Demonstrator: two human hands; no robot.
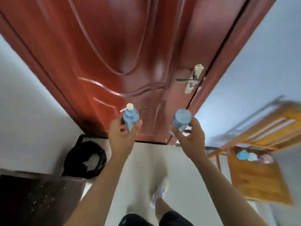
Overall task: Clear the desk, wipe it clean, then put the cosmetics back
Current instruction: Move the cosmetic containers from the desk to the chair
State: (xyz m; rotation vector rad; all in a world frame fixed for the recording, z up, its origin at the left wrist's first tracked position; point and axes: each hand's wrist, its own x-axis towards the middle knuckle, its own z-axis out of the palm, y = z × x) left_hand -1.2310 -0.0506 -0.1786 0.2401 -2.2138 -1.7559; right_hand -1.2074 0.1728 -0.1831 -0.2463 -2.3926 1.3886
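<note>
My left hand [121, 136] grips a clear blue pump bottle [130, 119] with a white pump head, held upright in front of me. My right hand [190, 137] grips a pale blue bottle with a round blue cap [181, 119], also upright. Both bottles are raised at chest height before a red-brown door. The dark desk [32, 199] shows only as a corner at the lower left, speckled with light dust. More blue cosmetics [246, 156] lie on the seat of a wooden chair at the right, blurred.
A closed red-brown door [130, 54] with a metal lever handle [190, 79] stands straight ahead. A black bin with a liner [84, 159] sits on the floor by the left wall. A wooden chair [259, 173] stands at the right. My legs and a white shoe [160, 191] are on the pale floor.
</note>
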